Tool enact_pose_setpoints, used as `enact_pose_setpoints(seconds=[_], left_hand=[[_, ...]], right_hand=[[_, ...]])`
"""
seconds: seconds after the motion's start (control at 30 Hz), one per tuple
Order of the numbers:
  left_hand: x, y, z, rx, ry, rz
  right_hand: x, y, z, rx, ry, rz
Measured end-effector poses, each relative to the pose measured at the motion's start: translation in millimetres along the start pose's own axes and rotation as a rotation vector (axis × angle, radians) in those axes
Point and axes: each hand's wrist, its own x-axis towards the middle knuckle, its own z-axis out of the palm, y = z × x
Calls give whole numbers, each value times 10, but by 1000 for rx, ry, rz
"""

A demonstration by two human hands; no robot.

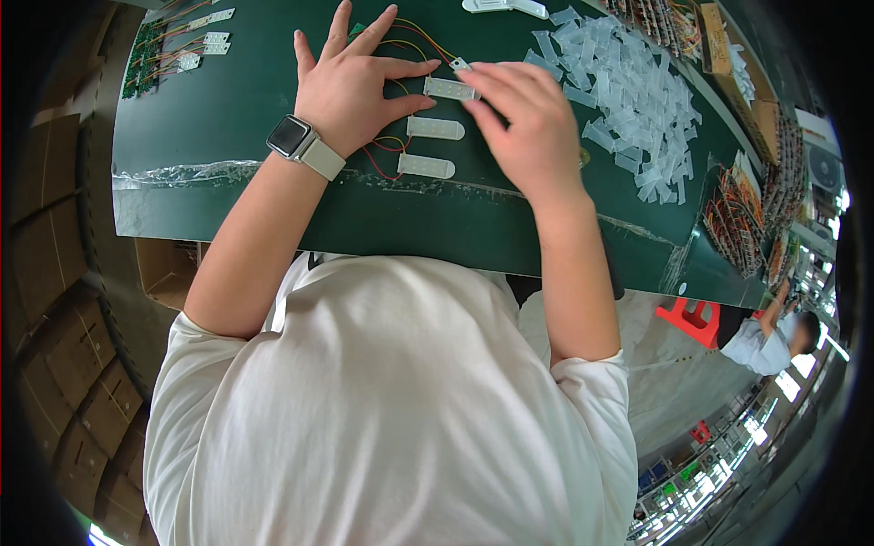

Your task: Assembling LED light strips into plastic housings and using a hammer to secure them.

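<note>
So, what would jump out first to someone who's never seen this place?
Probably the heap of clear pieces, spread over the right side of the green table. Then the left hand and right hand, at either end of the uppermost of three white strips. The watch on the left wrist also stands out.

A green piece is partly lost to me behind the left hand, too covered to name, and fingers of the right hand hide part of a small white board. The top edge crops the wired bundles. By the red stool, a co-worker's head is blurred; brown cartons fade into darkness
</note>
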Motion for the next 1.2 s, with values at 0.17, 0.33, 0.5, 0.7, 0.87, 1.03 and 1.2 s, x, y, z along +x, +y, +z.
enact_pose_setpoints(seconds=[0.17, 0.33, 0.5, 0.7, 0.87, 1.03, 1.2], left_hand=[[-2, -126, 329, 64, 180, 73], [-17, -125, 357, -3, 144, 51], [-23, -124, 318, 8, 128, 35], [-26, -125, 317, 9, 120, 35], [-29, -142, 358, -4, 162, 39], [-25, -128, 368, 2, 147, 45], [-39, -145, 395, -8, 163, 50]], right_hand=[[-74, 460, -401, -86, -86, 127], [-76, 643, -547, -262, -184, 150], [-216, 711, -556, -263, -173, 314], [-245, 843, -569, -115, -230, 459], [-210, 666, -551, -117, -183, 328], [-148, 300, -480, 19, -81, 322], [-90, -15, -341, 139, -280, 726]])
